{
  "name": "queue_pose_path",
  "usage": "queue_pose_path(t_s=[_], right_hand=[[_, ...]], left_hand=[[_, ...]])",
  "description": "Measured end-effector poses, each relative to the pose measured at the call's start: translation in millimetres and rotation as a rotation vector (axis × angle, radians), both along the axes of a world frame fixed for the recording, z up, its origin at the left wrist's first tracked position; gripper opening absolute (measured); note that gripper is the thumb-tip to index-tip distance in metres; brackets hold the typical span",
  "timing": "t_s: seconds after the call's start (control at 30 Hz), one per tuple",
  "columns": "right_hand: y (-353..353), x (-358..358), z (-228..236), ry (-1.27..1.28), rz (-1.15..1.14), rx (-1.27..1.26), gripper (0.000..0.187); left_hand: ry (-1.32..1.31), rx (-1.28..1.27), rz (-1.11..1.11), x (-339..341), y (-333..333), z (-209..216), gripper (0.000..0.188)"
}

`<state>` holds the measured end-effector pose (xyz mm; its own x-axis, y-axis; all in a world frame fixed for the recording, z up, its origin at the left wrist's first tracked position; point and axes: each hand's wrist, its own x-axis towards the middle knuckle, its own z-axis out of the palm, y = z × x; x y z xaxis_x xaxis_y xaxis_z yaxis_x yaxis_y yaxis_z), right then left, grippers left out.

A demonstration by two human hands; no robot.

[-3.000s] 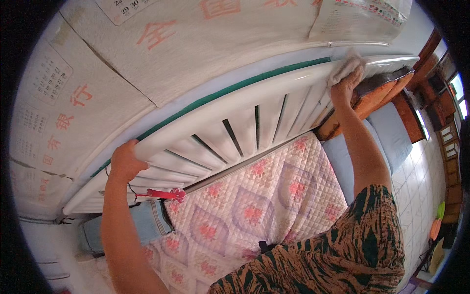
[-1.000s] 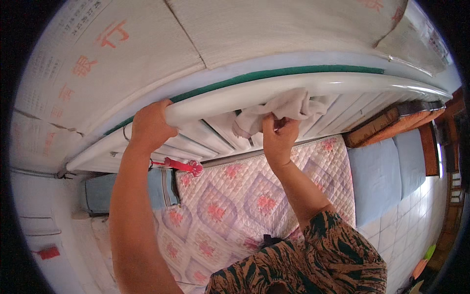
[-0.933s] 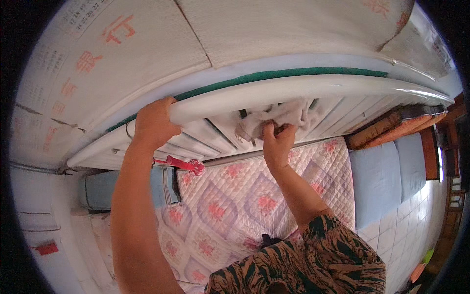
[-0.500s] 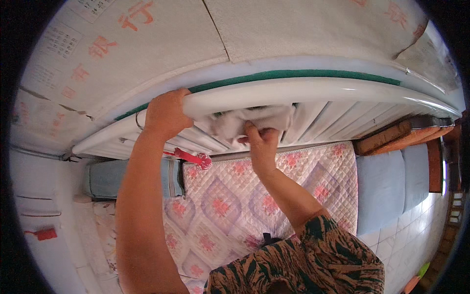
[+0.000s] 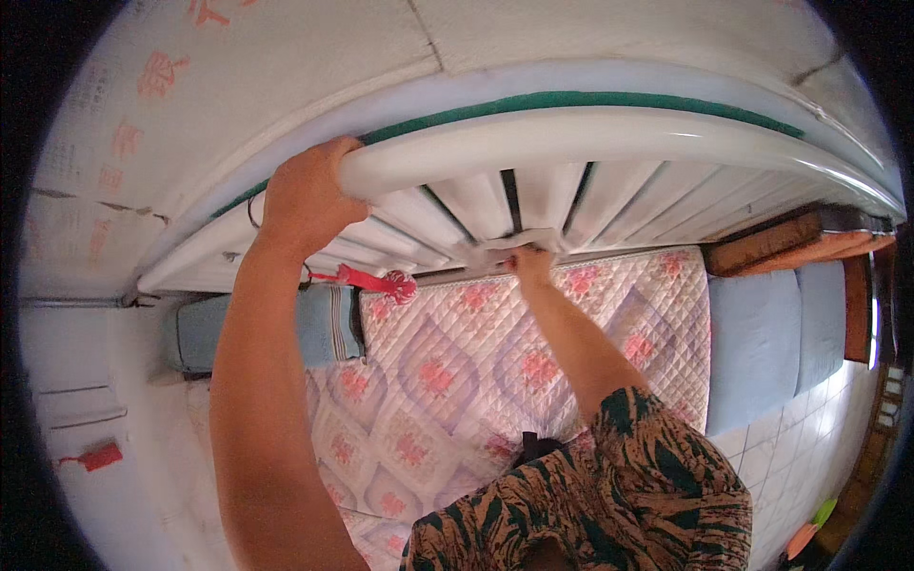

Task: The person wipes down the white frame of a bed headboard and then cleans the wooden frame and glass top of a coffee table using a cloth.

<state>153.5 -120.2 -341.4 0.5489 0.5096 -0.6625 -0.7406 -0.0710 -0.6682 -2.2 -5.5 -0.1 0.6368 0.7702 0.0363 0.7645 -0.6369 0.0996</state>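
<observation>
A white headboard [image 5: 624, 205] with a thick curved top rail [image 5: 581, 138] and slats stretches across in front of me. My left hand [image 5: 314, 195] is wrapped round the rail, left of its middle. Lower down, near the foot of the slats and just above the bed's far edge, my right hand [image 5: 531, 264] presses a whitish cloth [image 5: 539, 238] against the headboard. Its fingers are bunched in the cloth and partly hidden and blurred. A red strap-like thing with a patterned round end [image 5: 395, 285] hangs by the slats to the right of my left forearm.
Below the headboard lies a quilted floral bed cover [image 5: 438, 381]. A blue-grey cushion [image 5: 205, 333] sits at the left, blue-grey seats [image 5: 762, 333] and a brown padded piece [image 5: 785, 243] at the right. A papered wall [image 5: 571, 38] with a green strip [image 5: 609, 98] stands close behind the rail.
My right hand has moved down with the cloth, from the middle of the slats to near their lower end. My left hand keeps its grip on the rail. The view has shifted slightly.
</observation>
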Motion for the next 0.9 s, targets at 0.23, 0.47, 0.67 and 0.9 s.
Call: queue_pose_path(t_s=[0.23, 0.47, 0.67, 0.9], right_hand=[[-44.8, 91.4, -88.9, -0.165, 0.171, -0.017, 0.005], [-65.4, 159.6, -83.0, 0.184, -0.146, -0.001, 0.014], [-94.0, 219.0, -36.3, -0.123, -0.16, -0.226, 0.032], [-113.4, 214.1, 90.9, -0.434, -0.282, 0.138, 0.021]], left_hand=[[0.003, -0.035, 0.053, -0.4, -3.1, 1.0, 0.06], [0.011, -0.02, 0.043, 2.7, -1.9, 0.6, 0.06], [0.023, -0.012, 0.047, -3.3, -3.1, -0.5, 0.061], [0.017, -0.003, 0.031, 4.5, -1.0, 0.4, 0.061]])
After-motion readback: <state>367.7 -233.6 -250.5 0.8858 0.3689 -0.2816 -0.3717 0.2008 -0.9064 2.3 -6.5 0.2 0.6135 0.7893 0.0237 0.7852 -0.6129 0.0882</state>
